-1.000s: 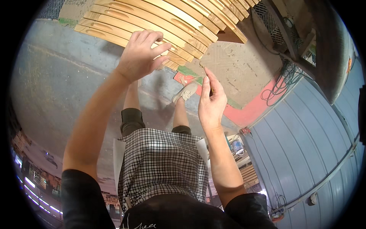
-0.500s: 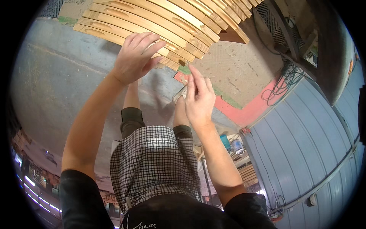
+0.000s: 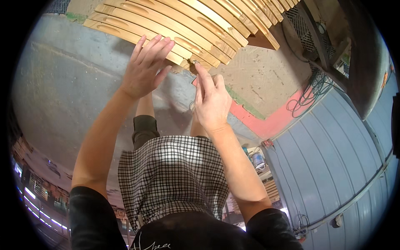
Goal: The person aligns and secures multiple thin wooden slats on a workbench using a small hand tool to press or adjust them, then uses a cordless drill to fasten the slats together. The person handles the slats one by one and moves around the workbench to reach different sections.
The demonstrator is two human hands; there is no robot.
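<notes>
Wooden slats (image 3: 183,29), pale and stacked edge to edge in a fanned row, fill the upper middle of the view above a grey concrete floor (image 3: 62,96). The left hand (image 3: 143,71) lies flat against the near ends of the slats, fingers (image 3: 156,46) straight and pressed close together. The right hand (image 3: 212,102) reaches up beside it, its index finger and thumb pinching something small at a slat end; what it is cannot be told. A checked apron (image 3: 173,179) hangs below.

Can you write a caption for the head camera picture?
Left hand rests on stacked wooden slats; right hand touches their end.
</notes>
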